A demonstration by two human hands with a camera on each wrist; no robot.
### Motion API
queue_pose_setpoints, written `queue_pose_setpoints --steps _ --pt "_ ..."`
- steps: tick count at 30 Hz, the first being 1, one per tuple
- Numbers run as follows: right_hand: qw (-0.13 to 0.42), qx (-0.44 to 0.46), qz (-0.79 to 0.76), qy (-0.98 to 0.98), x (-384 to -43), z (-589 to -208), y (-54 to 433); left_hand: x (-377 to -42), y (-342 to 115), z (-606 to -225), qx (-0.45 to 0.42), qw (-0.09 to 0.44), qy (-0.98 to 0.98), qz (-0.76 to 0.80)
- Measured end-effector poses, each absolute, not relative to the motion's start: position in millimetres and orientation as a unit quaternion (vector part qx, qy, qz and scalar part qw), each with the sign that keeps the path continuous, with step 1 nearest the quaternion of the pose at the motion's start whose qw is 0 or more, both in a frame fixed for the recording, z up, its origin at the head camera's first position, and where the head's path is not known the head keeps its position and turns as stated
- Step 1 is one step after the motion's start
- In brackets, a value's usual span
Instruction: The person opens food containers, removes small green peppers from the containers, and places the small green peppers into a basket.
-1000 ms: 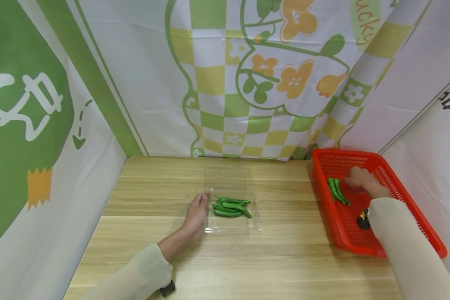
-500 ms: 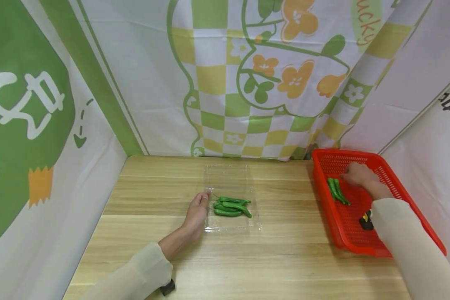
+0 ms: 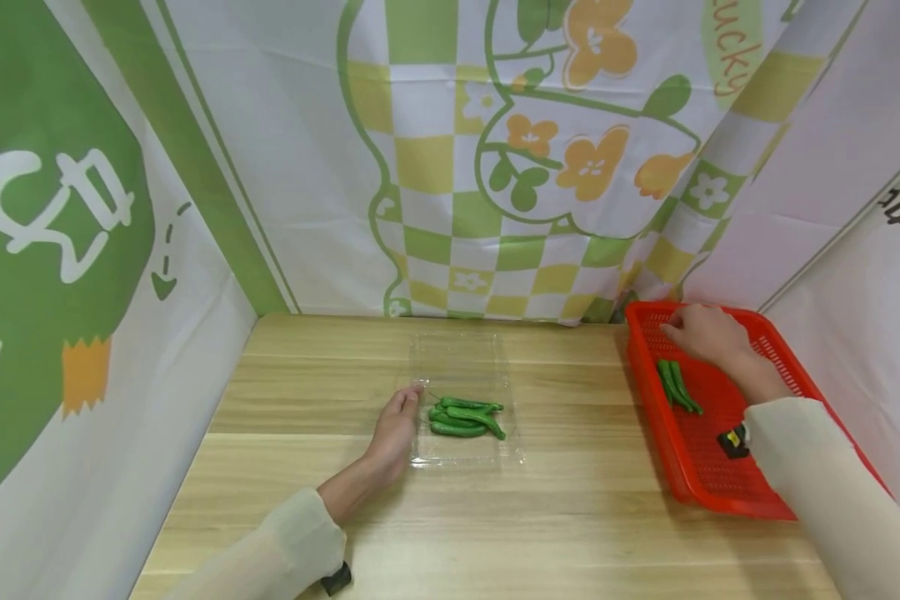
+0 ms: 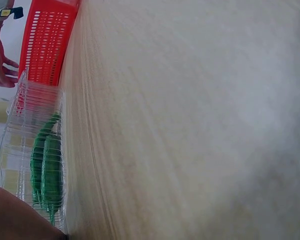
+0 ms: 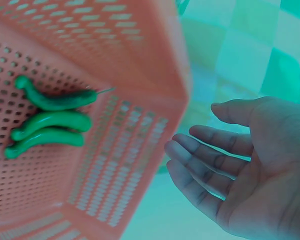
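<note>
Right hand [image 3: 708, 336] loose-fingered, basket wall [image 5: 147, 162] between it and peppers [image 5: 55, 121] (left hand [image 3: 392, 432] pinching box [image 3: 457, 452]).

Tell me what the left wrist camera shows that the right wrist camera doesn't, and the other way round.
Only the left wrist view shows the clear plastic container, the green peppers inside it and part of the left hand.

Only the right wrist view shows three loose green peppers in the red basket.

Both show the basket, the right hand and patterned cloth.
</note>
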State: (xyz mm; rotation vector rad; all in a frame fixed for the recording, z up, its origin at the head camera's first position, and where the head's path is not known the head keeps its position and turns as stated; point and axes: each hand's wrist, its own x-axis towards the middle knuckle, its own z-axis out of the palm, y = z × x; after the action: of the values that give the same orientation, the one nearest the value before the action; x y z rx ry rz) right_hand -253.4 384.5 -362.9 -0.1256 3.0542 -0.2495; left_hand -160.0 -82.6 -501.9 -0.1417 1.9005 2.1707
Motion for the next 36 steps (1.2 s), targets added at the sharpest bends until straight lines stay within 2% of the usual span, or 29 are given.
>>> queue_pose_setpoints --steps 20,36 --pt "-0.033 -0.17 -0.063 0.983 -228 -343 286 -160 -81 -504 -0.053 0.123 0.653 0.745" --pt "-0.064 -0.267 -0.027 0.961 -205 -353 224 -161 -82 -504 -0.053 0.115 0.66 0.74"
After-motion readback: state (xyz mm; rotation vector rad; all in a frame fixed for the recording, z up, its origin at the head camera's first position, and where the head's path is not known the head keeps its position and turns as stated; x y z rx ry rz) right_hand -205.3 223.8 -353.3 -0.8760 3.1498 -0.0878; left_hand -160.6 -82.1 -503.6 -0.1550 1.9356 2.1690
